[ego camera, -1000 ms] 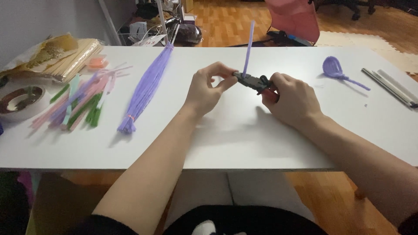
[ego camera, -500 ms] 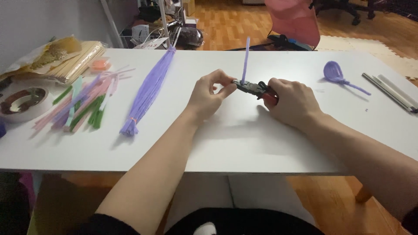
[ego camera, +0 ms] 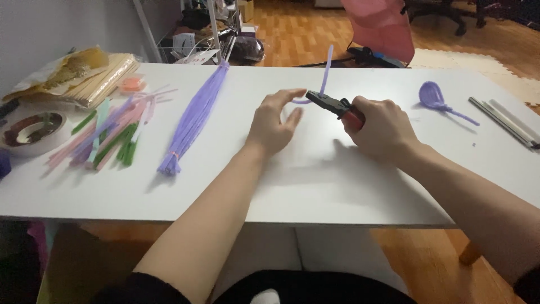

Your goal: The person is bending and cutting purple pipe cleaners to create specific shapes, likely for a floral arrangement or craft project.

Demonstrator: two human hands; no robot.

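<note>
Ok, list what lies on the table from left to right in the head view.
Tape roll → mixed pink and green stems → purple stem bundle → left hand → pliers → right hand → purple loop → grey rods.

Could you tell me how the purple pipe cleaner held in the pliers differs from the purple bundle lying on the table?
The pipe cleaner is a single strand, standing up from the pliers; the bundle is many strands, tied near one end, lying flat. The right hand grips the pliers; no hand touches the bundle. Both are purple.

Head camera looks down, close over the white table (ego camera: 315, 186).
</note>
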